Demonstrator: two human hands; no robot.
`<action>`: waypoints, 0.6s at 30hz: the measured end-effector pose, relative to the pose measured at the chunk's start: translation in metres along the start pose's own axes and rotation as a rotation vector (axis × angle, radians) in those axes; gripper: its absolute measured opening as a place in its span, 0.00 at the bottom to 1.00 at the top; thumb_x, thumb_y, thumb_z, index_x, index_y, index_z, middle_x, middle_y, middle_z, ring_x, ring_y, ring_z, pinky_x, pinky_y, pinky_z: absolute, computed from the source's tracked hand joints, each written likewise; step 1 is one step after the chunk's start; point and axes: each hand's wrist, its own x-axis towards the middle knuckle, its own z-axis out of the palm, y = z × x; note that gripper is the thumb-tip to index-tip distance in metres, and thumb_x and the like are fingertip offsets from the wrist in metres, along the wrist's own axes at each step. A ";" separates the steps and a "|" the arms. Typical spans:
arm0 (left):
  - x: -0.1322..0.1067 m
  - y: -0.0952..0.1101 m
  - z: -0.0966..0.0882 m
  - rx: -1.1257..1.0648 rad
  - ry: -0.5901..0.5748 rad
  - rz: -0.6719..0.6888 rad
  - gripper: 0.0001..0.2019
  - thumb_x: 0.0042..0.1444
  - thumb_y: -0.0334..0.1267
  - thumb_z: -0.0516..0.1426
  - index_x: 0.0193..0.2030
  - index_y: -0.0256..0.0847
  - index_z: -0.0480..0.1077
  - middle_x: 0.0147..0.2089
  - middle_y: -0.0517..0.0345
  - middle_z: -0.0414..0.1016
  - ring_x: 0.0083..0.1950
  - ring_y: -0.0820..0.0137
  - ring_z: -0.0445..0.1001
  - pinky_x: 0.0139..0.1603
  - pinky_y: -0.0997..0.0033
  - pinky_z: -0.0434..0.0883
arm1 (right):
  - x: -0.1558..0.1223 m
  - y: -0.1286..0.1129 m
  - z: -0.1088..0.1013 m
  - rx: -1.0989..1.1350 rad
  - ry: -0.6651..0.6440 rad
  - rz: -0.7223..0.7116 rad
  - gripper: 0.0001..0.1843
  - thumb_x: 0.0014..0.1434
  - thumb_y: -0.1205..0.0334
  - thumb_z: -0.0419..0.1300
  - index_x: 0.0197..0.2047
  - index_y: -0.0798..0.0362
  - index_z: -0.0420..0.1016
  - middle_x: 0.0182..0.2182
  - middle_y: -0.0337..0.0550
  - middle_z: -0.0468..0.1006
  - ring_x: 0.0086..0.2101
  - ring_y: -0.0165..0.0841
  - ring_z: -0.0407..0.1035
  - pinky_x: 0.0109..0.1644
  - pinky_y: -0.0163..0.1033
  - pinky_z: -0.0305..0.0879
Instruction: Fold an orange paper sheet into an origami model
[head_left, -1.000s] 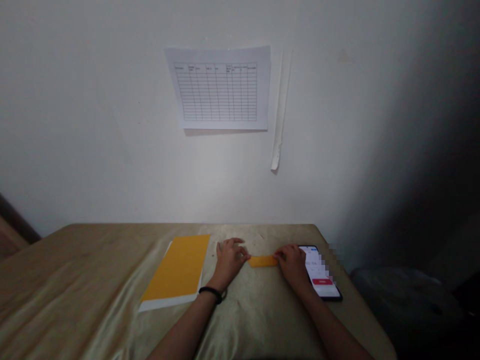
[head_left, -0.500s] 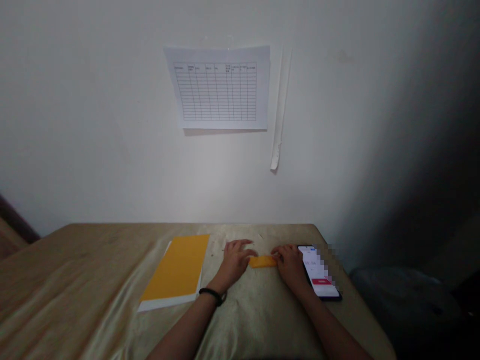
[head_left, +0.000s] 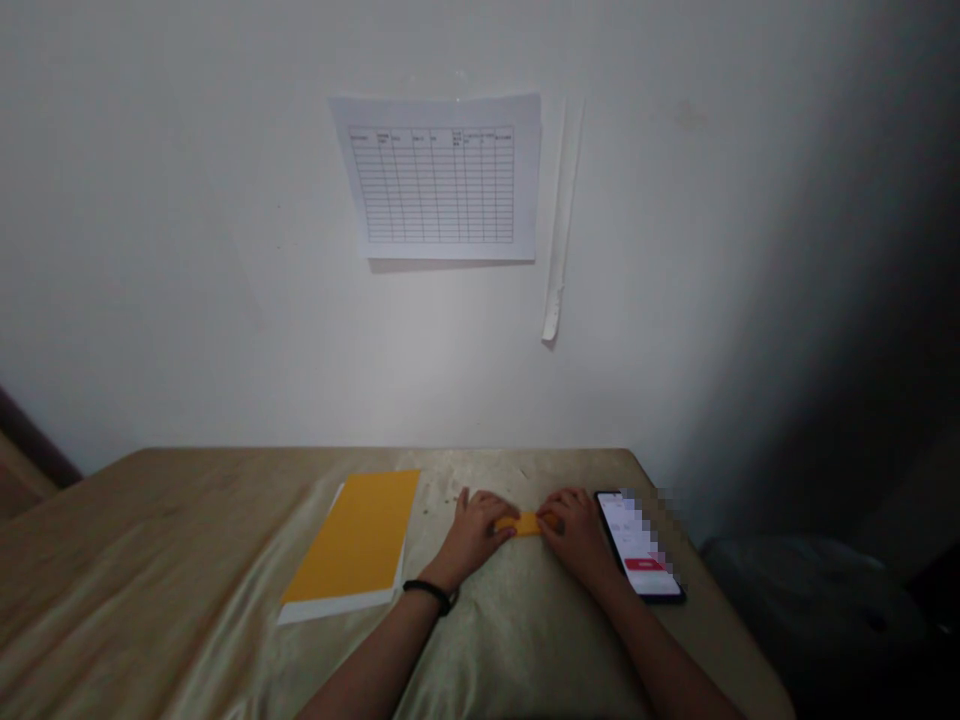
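Observation:
A small folded strip of yellow paper (head_left: 528, 523) lies low over the cloth between my two hands. My left hand (head_left: 474, 530), with a black band on its wrist, grips the strip's left end between thumb and fingers. At the other end my right hand (head_left: 576, 530) pinches the strip the same way. Fingers cover both ends, so only the middle of the paper shows. Left of my hands lies a stack of yellow sheets (head_left: 352, 535) with white paper under it.
A shiny beige cloth (head_left: 225, 500) covers the table. Close beside my right hand lies a phone (head_left: 637, 545) with its screen lit, partly blurred out. A printed table sheet (head_left: 442, 180) hangs on the wall behind. Dark, unclear shapes stand beyond the table's right edge.
My hands have moved slightly closer together, and their fingers now cover more of the yellow strip's ends. The stack of sheets and the phone have stayed in place.

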 end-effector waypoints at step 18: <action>0.001 0.000 0.003 0.088 -0.025 -0.008 0.05 0.61 0.42 0.62 0.41 0.56 0.80 0.49 0.62 0.78 0.57 0.60 0.67 0.67 0.37 0.41 | -0.001 -0.002 0.004 -0.088 -0.064 0.048 0.05 0.61 0.62 0.61 0.35 0.49 0.80 0.41 0.44 0.77 0.49 0.40 0.64 0.54 0.43 0.55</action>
